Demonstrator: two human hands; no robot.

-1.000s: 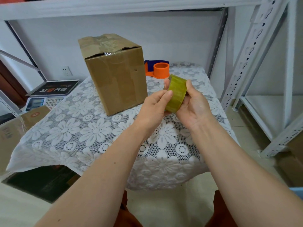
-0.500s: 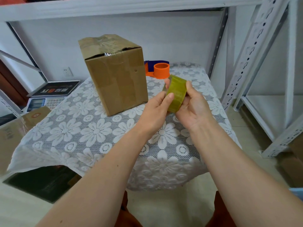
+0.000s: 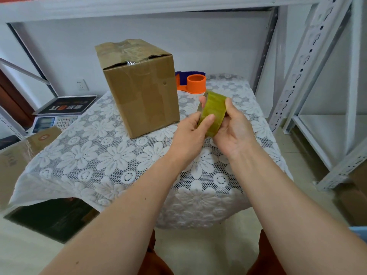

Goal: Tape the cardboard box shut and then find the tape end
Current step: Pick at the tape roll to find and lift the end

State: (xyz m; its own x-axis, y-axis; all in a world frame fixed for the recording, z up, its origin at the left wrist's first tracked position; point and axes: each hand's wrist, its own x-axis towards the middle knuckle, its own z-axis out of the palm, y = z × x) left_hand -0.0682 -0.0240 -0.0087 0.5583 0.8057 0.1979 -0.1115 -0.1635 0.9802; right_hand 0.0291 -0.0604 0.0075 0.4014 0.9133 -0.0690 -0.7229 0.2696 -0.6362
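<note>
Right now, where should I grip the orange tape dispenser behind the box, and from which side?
Grip the orange tape dispenser around its upright round hub, coming from the right: the cardboard box blocks its left end, and the hub's open wall faces you.

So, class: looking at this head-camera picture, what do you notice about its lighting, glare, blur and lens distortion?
Head view: soft, even light, with only faint shadows beside the cardboard box; slight glare on the clear tape across its top; the tape roll and both hands, left hand and right hand, look sharp; wide-angle distortion tilts the shelving uprights and stretches the forearms.
</note>
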